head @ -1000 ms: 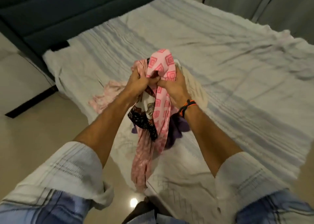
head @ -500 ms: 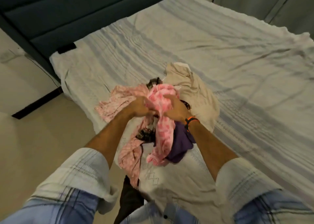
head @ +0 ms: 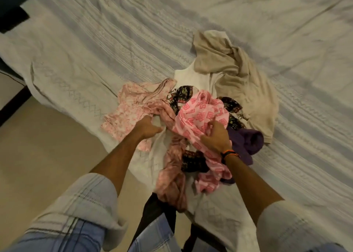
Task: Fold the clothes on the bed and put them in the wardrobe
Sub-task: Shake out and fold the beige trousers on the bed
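A heap of clothes lies on the near part of the bed [head: 76, 64]. On top is a pink cloth with a square pattern [head: 202, 116]; my right hand [head: 215, 137] grips its lower fold. My left hand [head: 148, 127] lies beside the heap with its fingers stretched toward a dusty pink garment [head: 173, 167] that hangs over the bed's edge, and I see nothing held in it. Around these lie a pale pink floral garment [head: 126, 114], a black patterned cloth [head: 181, 96], a beige garment [head: 235, 68] and a purple one [head: 246, 142].
The striped grey-white bedspread runs far to the right and back. A dark headboard corner [head: 11, 20] is at the upper left. A beige floor [head: 38, 156] lies left of the bed. Dark fabric [head: 152, 213] hangs by my legs.
Both hands have come down from holding the bundle up and the clothes now rest on the bed. My left hand has come off the pink cloth. The view has tilted downward.
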